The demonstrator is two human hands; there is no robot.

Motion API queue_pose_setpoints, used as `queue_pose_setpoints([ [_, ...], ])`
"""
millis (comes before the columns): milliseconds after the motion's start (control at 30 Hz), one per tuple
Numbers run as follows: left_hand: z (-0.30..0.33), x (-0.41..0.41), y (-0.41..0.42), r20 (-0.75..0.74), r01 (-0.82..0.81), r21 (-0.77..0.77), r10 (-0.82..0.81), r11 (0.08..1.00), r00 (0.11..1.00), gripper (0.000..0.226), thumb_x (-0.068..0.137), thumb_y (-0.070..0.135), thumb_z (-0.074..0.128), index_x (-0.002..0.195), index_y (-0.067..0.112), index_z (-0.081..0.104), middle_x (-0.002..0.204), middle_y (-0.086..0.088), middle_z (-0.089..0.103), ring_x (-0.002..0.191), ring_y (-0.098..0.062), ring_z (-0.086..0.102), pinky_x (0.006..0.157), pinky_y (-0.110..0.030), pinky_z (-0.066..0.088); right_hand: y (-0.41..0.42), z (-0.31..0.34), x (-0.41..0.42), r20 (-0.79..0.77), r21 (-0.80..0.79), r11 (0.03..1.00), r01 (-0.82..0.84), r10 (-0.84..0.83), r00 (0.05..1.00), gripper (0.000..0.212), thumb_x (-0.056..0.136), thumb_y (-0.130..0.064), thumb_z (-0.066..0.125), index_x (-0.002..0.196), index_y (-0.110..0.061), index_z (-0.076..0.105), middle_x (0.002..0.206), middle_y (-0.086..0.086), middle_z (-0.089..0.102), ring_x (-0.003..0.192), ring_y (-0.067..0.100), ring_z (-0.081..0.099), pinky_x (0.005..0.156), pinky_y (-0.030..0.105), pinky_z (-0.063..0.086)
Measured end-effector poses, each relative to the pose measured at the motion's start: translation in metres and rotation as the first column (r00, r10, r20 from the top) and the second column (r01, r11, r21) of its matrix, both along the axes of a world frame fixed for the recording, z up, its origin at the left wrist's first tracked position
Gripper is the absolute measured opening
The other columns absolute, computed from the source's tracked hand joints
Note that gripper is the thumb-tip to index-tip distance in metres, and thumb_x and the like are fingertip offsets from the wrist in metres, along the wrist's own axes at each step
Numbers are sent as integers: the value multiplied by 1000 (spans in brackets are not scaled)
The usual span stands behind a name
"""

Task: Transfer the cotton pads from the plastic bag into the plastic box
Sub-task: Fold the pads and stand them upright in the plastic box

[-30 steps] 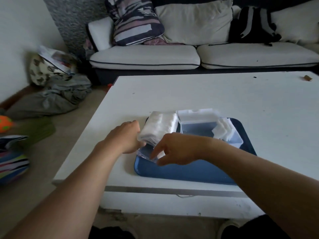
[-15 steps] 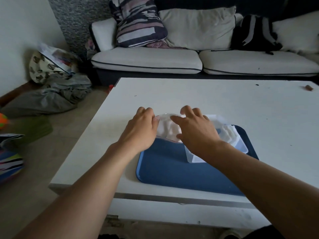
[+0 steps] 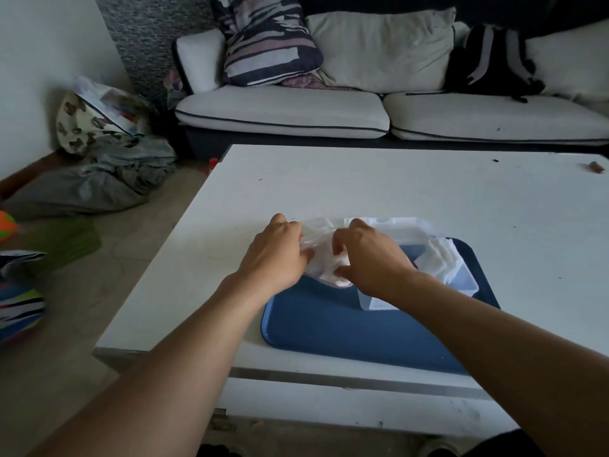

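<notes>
Both hands on the plastic bag (image 3: 321,255) right now. My left hand (image 3: 276,255) has its grip clenched on the bag's left side, fingers curled over the top. My right hand (image 3: 369,258) pinches the right side, thumb tucked under, fingers bent into the film. The bag sits between the two grips, white cotton pads (image 3: 326,270) bunched inside it, its lower edge over the far left corner of the blue tray (image 3: 329,324).

Just right of my right grip, partly under the wrist, is the plastic box (image 3: 461,285), clear-walled, lid (image 3: 395,225) standing up behind my knuckles. Some white pads (image 3: 441,255) already lie in its far end. Box and bag are close; whether they touch, I can't tell.

Toward me from the grips, the tray floor is bare blue right out to its near rim. Left of my left grip the white worktop (image 3: 362,186) runs plain to its left edge. Beyond the grips, open white surface up to the far edge by the sofa (image 3: 280,110). A small brown bit (image 3: 595,166) lies far off right.
</notes>
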State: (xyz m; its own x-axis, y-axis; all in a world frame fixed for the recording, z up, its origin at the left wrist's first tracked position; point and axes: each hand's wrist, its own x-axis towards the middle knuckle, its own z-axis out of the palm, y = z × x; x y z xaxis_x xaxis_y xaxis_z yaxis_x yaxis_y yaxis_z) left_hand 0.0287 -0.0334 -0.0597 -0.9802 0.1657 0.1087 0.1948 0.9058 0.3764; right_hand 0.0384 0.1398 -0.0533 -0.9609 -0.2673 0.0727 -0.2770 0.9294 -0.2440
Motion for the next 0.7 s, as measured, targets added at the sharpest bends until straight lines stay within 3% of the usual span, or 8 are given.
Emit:
queue_pose_setpoints([
  [133, -6, -1, 3, -38, -42, -77, 39, 996, 999, 18, 94, 28, 65, 88, 12, 59, 102, -7, 49, 81, -33, 60, 72, -39, 51, 3, 4, 3, 52, -101, 995, -27, 33, 998, 18, 81, -17, 76, 87, -25, 61, 99, -3, 45, 81, 20, 50, 65, 30, 42],
  [233, -13, -5, 2, -61, -61, -84, 56, 995, 997, 13, 95, 16, 57, 84, 10, 58, 99, -6, 49, 75, -29, 57, 66, -34, 46, 7, 15, 9, 62, -274, 961, -23, 42, 997, 22, 75, -16, 79, 81, -26, 60, 94, -4, 57, 85, 20, 59, 71, 31, 50],
  [367, -24, -12, -1, 14, -23, -177, 25, 984, 1000, 15, 95, 15, 49, 95, 8, 62, 99, -5, 42, 78, -25, 53, 67, -31, 41, 19, 26, 13, 36, -404, 913, 54, -43, 998, 21, 74, -12, 83, 78, -20, 64, 73, -7, 60, 67, 10, 56, 53, 9, 40],
  [433, -25, -12, -3, 62, -15, -197, 28, 980, 998, 16, 92, 18, 49, 97, 11, 62, 100, -5, 46, 84, -27, 56, 68, -33, 41, 23, 30, 12, 130, -603, 788, 126, -59, 990, 20, 76, -6, 82, 82, -11, 63, 70, 0, 62, 53, 8, 55, 49, 9, 41],
  [500, -15, -8, -2, 149, -40, -178, 68, 983, 987, 15, 86, 22, 58, 98, 14, 56, 108, -6, 48, 88, -27, 54, 72, -35, 47, 29, 34, 13, 283, -782, 584, 218, 22, 959, 24, 80, 1, 79, 97, -1, 62, 79, 16, 67, 48, 13, 62, 47, 17, 49],
  [567, 5, 0, -1, 294, -42, -175, 93, 984, 951, 44, 77, 32, 72, 111, 16, 48, 115, -4, 41, 102, -25, 47, 80, -35, 46, 36, 33, 13, 373, -822, 497, 277, 103, 922, 33, 82, 4, 77, 110, 1, 60, 84, 20, 67, 48, 14, 65, 47, 21, 51],
  [633, 27, 9, 1, 396, -51, -19, 54, 999, 917, 68, 70, 42, 77, 123, 22, 39, 122, 0, 36, 116, -21, 39, 86, -34, 41, 42, 30, 9, 412, -826, 478, 298, 153, 898, 40, 81, 4, 76, 116, -1, 59, 84, 18, 66, 51, 14, 64, 49, 24, 51],
  [700, 45, 18, 7, 436, -135, 413, -66, 901, 897, 84, 59, 54, 75, 130, 25, 41, 132, 3, 43, 123, -16, 44, 96, -34, 42, 45, 27, 7, 426, -822, 490, 290, 193, 884, 43, 80, 5, 76, 119, -1, 59, 79, 14, 66, 53, 13, 60, 50, 24, 49],
])
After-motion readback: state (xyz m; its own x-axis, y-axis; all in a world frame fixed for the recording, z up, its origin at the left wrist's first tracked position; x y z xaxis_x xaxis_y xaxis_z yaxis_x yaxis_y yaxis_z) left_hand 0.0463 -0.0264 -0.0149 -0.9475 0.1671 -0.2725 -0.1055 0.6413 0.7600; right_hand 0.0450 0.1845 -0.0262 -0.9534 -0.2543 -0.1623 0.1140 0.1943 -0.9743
